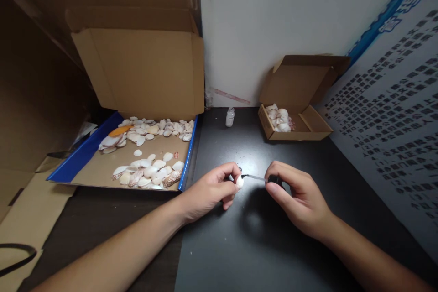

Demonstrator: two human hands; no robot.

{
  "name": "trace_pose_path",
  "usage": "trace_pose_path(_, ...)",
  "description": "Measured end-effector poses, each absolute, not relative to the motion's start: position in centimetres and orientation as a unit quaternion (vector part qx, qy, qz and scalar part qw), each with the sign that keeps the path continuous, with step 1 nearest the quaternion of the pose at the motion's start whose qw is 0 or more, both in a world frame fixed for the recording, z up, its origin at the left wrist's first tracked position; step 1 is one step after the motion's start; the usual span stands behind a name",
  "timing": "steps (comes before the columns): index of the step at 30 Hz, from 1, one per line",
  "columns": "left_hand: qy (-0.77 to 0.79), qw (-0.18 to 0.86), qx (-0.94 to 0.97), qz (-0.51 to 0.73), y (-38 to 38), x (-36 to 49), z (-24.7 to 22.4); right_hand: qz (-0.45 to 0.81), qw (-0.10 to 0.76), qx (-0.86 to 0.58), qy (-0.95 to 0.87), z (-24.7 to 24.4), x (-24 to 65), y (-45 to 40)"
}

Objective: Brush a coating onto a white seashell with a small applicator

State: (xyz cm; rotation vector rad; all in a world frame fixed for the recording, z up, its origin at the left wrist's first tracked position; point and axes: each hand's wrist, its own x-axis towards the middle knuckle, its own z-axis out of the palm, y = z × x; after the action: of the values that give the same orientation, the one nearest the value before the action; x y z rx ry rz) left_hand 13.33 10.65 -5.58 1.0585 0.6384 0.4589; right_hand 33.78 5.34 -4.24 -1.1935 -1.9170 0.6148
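Between the thumb and fingers of my left hand (pixel 219 185) is a small white seashell (pixel 240 182), held just above the dark table. My right hand (pixel 297 191) grips the black handle of a small thin-stemmed brush (pixel 253 177). Its slim grey stem points left, and the dark tip meets or nearly meets the top of the shell. The bristles are too small to make out clearly. A tiny dark object shows behind my left fingertips. Further back stands a small glass bottle (pixel 230 117) with a pale label.
At the left, an open blue-edged cardboard box (pixel 99 169) holds many shells (pixel 150 173) in two groups, plus an orange piece (pixel 120 131). A smaller open carton (pixel 297 135) at the back right contains white shells (pixel 281 121). A printed sheet (pixel 393 123) stands along the right side.
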Motion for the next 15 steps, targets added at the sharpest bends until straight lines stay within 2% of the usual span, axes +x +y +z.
trace_pose_path(8,0.300,0.787,0.493,0.218,10.59,13.38,-5.65,0.278,0.397,-0.436,-0.758,-4.40,33.84,5.35)
trace_pose_path(15,0.294,0.790,0.493,0.215,10.64,13.36,-5.72,0.260,0.409,-0.449,-0.751,-4.26,33.87,5.36)
